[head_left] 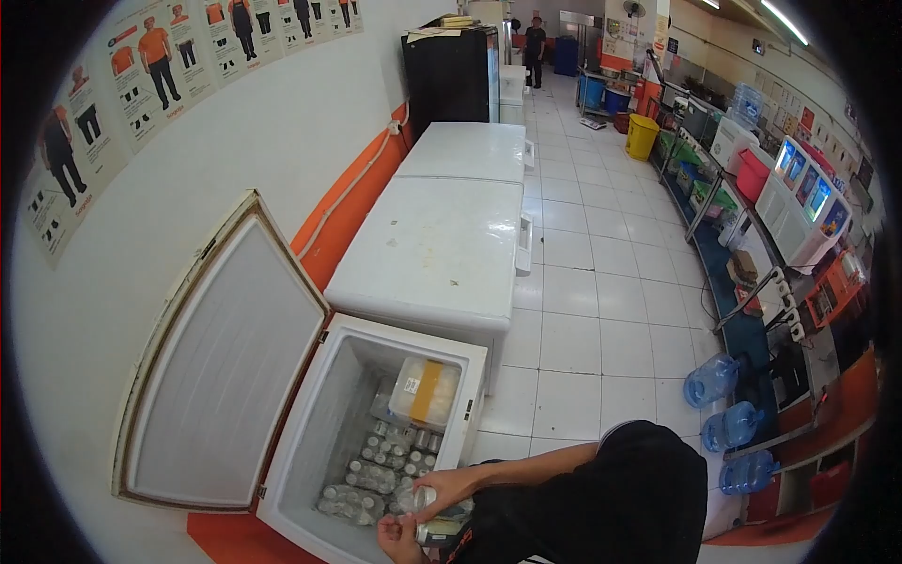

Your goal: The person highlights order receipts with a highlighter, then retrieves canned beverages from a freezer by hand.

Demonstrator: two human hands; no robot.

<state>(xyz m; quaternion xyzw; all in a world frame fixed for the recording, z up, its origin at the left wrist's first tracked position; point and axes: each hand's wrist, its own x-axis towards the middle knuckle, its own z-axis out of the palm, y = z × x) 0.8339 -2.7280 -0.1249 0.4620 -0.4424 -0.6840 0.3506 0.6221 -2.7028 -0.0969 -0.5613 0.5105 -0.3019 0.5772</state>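
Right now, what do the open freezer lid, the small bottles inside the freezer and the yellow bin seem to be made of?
Freezer lid: white, matte inner panel, smooth with soft ripples; probably moulded plastic, though painted metal is possible.
Small bottles: clear and shiny, see-through; plastic or glass, I cannot tell.
Yellow bin: opaque, evenly coloured; likely plastic.

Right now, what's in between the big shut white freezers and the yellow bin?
Just white floor tiles. The head view shows that stretch bare, from the freezers to the yellow bin.

Bottles [372, 477] in freezer [468, 363], tub [425, 391] behind, lid [221, 376] left
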